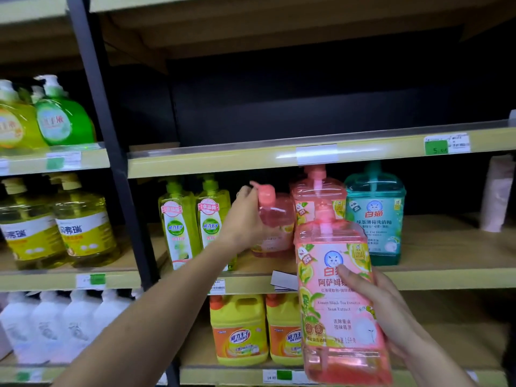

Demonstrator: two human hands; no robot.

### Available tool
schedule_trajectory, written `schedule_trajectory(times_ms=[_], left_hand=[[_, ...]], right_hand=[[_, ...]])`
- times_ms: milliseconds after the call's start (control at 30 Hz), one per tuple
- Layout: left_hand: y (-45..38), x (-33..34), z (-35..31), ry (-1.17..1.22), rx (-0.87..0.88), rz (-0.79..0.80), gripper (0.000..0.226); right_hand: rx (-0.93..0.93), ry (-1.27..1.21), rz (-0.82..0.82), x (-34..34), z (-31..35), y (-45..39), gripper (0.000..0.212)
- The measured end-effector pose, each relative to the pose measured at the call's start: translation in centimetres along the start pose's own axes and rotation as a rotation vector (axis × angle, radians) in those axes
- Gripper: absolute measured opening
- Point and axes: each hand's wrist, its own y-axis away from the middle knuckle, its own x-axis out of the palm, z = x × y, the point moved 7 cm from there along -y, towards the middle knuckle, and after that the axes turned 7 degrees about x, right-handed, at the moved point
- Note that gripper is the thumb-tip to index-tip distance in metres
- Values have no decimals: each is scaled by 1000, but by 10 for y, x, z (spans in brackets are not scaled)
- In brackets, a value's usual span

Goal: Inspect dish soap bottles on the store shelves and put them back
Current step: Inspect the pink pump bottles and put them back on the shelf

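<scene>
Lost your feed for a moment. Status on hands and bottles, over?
Right hand holds large pink bottle off the shelf. Left hand grips small pink bottle on middle shelf. Nothing blocking.

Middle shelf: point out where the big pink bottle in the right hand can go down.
Bare board lies right of the teal bottle, up to the pale roll. Left of it is crowded: a pink pump bottle, the small pink bottle in the left hand, two green bottles.
</scene>
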Motion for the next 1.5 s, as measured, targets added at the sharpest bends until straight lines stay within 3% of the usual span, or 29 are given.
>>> schedule_trajectory(times_ms=[200,467,567,767,933,1067,1200,1500], left_hand=[[56,-19,-14,117,23,-178,90],[108,-136,-32,145,107,-391,79],[125,-175,-25,181,67,-430,87],[156,-213,1,276,-18,-388,85],[178,-217,25,342,-86,-307,87],[192,-213,39,360,-88,-263,82],[202,-213,50,375,-82,-237,78],[216,-215,64,414,-30,-214,79]], right_hand=[[11,22,-65,-4,1,2,69],[-4,140,-3,29,23,-11,58],[-13,190,-22,57,31,-30,62],[16,284,-174,106,38,-87,52],[-23,458,-317,130,50,-124,59],[-76,536,-439,141,60,-137,50],[-146,644,-548,146,66,-141,60],[-241,540,-577,149,71,-163,51]])
